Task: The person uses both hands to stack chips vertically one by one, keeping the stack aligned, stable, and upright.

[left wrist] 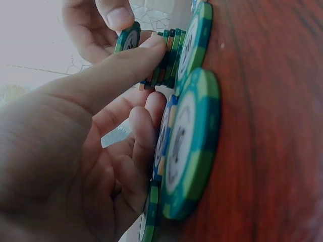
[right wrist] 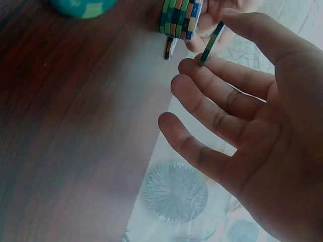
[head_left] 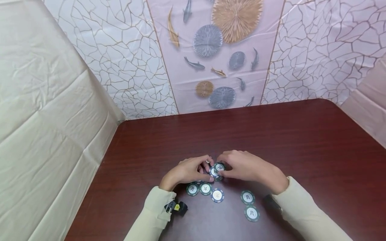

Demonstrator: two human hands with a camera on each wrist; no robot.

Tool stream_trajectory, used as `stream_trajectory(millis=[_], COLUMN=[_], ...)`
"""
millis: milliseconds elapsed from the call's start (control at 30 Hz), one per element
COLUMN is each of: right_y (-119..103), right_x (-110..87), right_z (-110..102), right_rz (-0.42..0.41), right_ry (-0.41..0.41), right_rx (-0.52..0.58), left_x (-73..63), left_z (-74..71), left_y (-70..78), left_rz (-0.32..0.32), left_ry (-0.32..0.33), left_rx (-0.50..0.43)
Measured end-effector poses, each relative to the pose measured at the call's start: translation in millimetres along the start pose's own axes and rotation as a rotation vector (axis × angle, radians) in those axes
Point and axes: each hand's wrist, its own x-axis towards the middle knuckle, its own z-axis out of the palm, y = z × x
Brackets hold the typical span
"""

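Note:
A short stack of poker chips (head_left: 213,172), mostly green-edged with a blue one on top, stands upright on the table between both hands. My left hand (head_left: 190,169) holds it, thumb and fingers set about its sides; in the left wrist view the thumb tip lies against the stack (left wrist: 174,55). Just above the stack, my right hand (head_left: 245,164) pinches a single green 20 poker chip (head_left: 220,167) between thumb and forefinger. That chip (right wrist: 213,43) is tilted and apart from the stack in the right wrist view, where the other fingers are spread.
Loose green 20 chips (head_left: 205,188) and a blue 10 chip (head_left: 217,195) lie flat nearer me, some partly under the left hand. Two more green chips (head_left: 252,213) lie to the right. The dark red table (head_left: 271,134) meets a patterned cloth (head_left: 208,83) at the back.

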Motion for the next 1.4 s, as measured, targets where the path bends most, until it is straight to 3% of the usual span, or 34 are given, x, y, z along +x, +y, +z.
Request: stream_trajectory(millis=[433, 700, 1067, 1300, 1400], right_y=[-11.0, -14.9, -12.0, -6.0, -11.9], right_x=[5.8, 3.6, 4.1, 4.0, 0.9], right_z=[11.5, 12.5, 19.4, 16.2, 6.1], right_rz=[-0.051, -0.067, -0.053, -0.010, 0.012], right_ry=[0.050, 0.128, 0.110, 0.045, 0.070], right_rx=[-0.148, -0.260, -0.222, -0.113, -0.048], left_x=[2.1, 6.5, 4.3, 4.9, 4.8], left_z=[-2.8, -3.1, 1.1, 0.5, 0.4], left_y=[3.9, 8.1, 5.7, 5.2, 4.9], left_rz=[-0.019, -0.019, -0.056, -0.037, -0.034], left_ry=[0.031, 0.037, 0.034, 0.031, 0.019], left_rx=[0.078, 0.123, 0.098, 0.121, 0.126])
